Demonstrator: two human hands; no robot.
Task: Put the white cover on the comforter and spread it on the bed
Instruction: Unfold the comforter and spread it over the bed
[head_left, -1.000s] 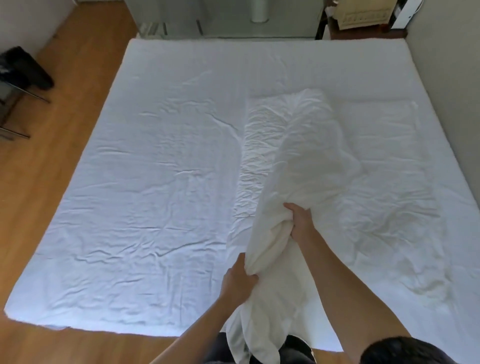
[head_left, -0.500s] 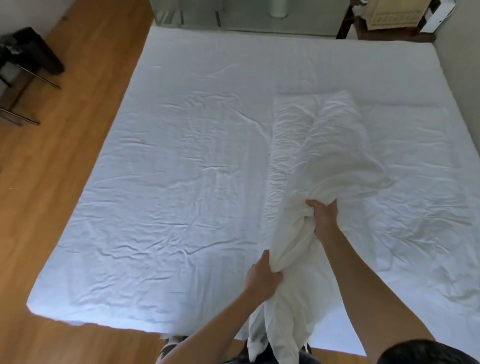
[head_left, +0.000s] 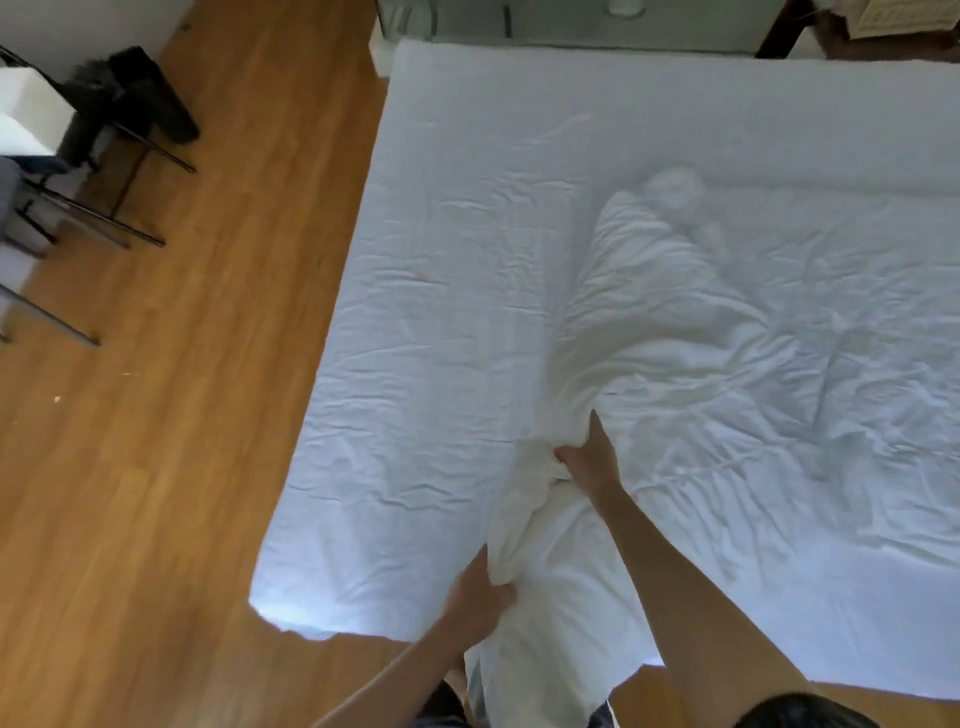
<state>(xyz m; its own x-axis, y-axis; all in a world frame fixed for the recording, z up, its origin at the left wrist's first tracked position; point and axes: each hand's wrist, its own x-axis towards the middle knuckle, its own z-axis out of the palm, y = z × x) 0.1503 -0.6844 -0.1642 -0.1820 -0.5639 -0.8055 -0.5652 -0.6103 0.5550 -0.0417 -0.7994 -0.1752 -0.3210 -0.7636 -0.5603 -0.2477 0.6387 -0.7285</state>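
Observation:
A bunched white comforter (head_left: 639, 312) lies as a long roll down the middle of the bed (head_left: 441, 218), its near end hanging over the foot edge. My left hand (head_left: 480, 592) grips a fold of the white fabric near the bed's foot. My right hand (head_left: 589, 460) grips a gathered bunch of it a little farther up the roll. A flat, wrinkled white cover (head_left: 831, 364) spreads over the bed's right half beside the roll. All the fabric is white, so where cover ends and comforter begins is unclear.
Wooden floor (head_left: 171, 441) runs along the bed's left side. Black metal chair legs (head_left: 104, 223) and a dark bag (head_left: 140, 98) stand at the far left. Furniture (head_left: 857, 26) sits past the head of the bed at the top right.
The view has swung left and down, showing more floor. Both hands keep their grip; the roll has been pulled toward the foot and lies flatter, more twisted.

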